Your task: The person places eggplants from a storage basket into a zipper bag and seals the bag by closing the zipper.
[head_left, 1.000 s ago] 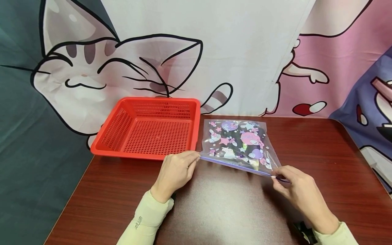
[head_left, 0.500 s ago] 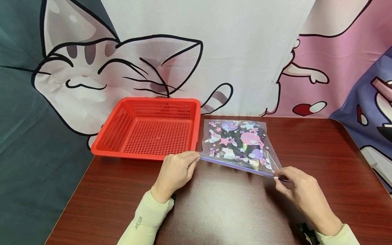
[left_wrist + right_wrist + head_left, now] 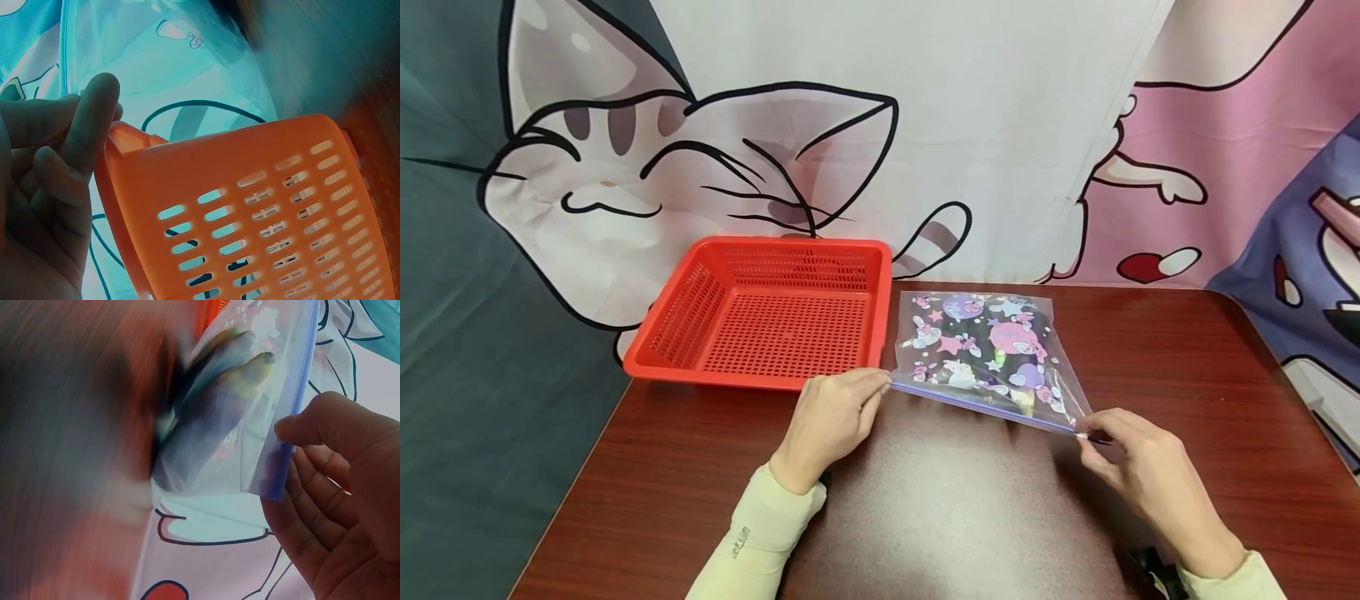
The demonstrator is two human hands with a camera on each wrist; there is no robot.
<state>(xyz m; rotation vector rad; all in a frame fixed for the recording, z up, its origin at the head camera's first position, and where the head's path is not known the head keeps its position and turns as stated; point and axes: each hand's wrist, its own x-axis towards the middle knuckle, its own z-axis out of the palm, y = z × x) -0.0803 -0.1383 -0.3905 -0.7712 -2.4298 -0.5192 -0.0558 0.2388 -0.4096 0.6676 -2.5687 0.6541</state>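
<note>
A clear zip-lock bag (image 3: 977, 346) printed with pink, purple and white figures lies on the table, its blue-purple zip strip (image 3: 977, 406) towards me. At the strip's left end, my left hand (image 3: 831, 421) pinches the bag's corner between thumb and fingers. My right hand (image 3: 1142, 475) pinches the strip near its right end; in the right wrist view the thumb (image 3: 306, 425) presses on it. Long dark things with yellowish-green tips (image 3: 212, 419) show through the film inside the bag; their kind is unclear.
A red perforated plastic basket (image 3: 775, 333) stands left of the bag, close to my left hand, with nothing visible in it. The brown wooden table (image 3: 685, 483) ends at a cloth backdrop (image 3: 1000, 142) with cartoon figures.
My right hand has slid a little to the right along the zip strip. The left hand, the bag's left corner and the basket have stayed in place.
</note>
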